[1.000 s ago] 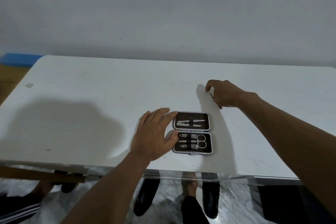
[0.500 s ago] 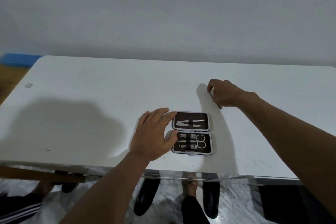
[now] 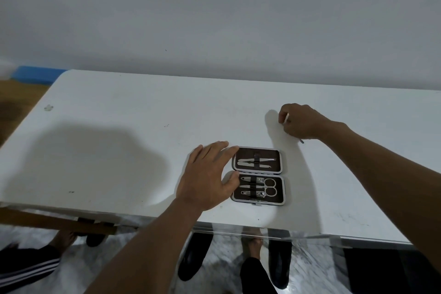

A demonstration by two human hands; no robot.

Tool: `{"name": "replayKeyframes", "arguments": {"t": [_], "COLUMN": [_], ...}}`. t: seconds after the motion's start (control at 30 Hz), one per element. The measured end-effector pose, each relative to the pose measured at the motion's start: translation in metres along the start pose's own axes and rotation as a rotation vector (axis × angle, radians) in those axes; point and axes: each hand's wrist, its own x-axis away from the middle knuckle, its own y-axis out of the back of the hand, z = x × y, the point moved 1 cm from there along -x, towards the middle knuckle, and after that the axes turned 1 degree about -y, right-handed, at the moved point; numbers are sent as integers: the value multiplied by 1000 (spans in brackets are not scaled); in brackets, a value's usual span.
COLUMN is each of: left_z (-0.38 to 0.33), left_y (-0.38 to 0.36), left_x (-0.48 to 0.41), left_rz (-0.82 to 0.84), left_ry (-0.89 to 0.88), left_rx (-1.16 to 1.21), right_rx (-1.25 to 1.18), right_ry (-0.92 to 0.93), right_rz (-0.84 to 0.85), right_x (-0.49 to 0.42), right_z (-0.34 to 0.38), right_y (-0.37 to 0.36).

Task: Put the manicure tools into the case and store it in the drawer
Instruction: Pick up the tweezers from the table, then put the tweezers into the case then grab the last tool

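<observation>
Manicure case — laid open on tabletop, mostly filled; steadied by spread left hand. One slim tool — pinched in closed right hand; insertion, closing, drawer storage outstanding.

A plain domestic room is suggested rather than a workshop or lab. A bare grey-white wall fills the upper half of the frame, and a scuffed white table is set against it across the middle. Wooden flooring and a blue object are seen at the left edge. Bare feet and dark slippers are visible at the bottom centre.
</observation>
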Motion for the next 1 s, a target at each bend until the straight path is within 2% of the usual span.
{"name": "replayKeyframes", "arguments": {"t": [0.2,0.33,0.63,0.83,1.0], "left_z": [1,0,1,1,2], "left_y": [-2,-2,-3,-3,-3], "left_x": [0,1,1,0,-1], "left_rz": [-1,-5,-11,-15,-8], "left_ry": [-6,-10,-11,-9,-7], "left_rx": [-3,-3,-12,-16,-13], "right_rx": [-209,-287,-140,-86,119], "right_ry": [4,17,95,129,180], "right_rz": [14,91,38,-99,-120], "right_x": [14,33,61,68,73], "right_z": [4,11,19,13,8], "right_y": [0,-1,-18,-26,-28]}}
